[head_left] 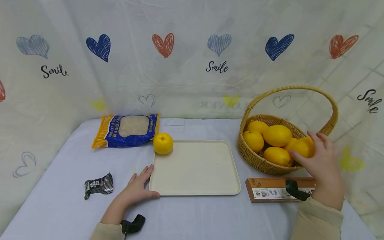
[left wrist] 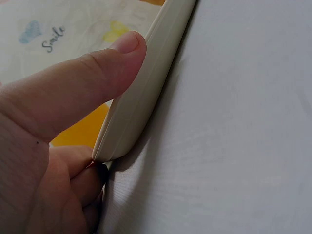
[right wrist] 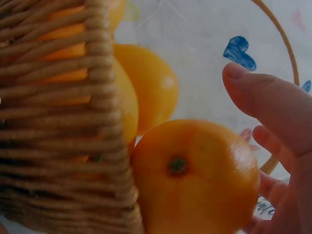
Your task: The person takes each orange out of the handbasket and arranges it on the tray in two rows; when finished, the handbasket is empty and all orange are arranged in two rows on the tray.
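Observation:
My left hand [head_left: 139, 185] straddles the near left corner of a cream tray [head_left: 196, 168]. Its thumb [left wrist: 105, 66] rests against the tray's side wall in the left wrist view, the other fingers at the corner. A round yellow apple [head_left: 163, 144] sits at the tray's far left corner. Over the right rim of a wicker basket [head_left: 253, 161], my right hand [head_left: 325, 160] spreads around an orange [head_left: 304, 147]. In the right wrist view the thumb stands apart from that orange [right wrist: 195, 175]; whether the partly hidden fingers touch it, I cannot tell.
Several other yellow fruits [head_left: 278, 135] lie in the basket under its tall handle [head_left: 294, 88]. A brown box [head_left: 270, 193] is below it, partly behind the right wrist. A blue and yellow pasta bag [head_left: 129, 130] lies back left; a small dark packet [head_left: 99, 185] is further left.

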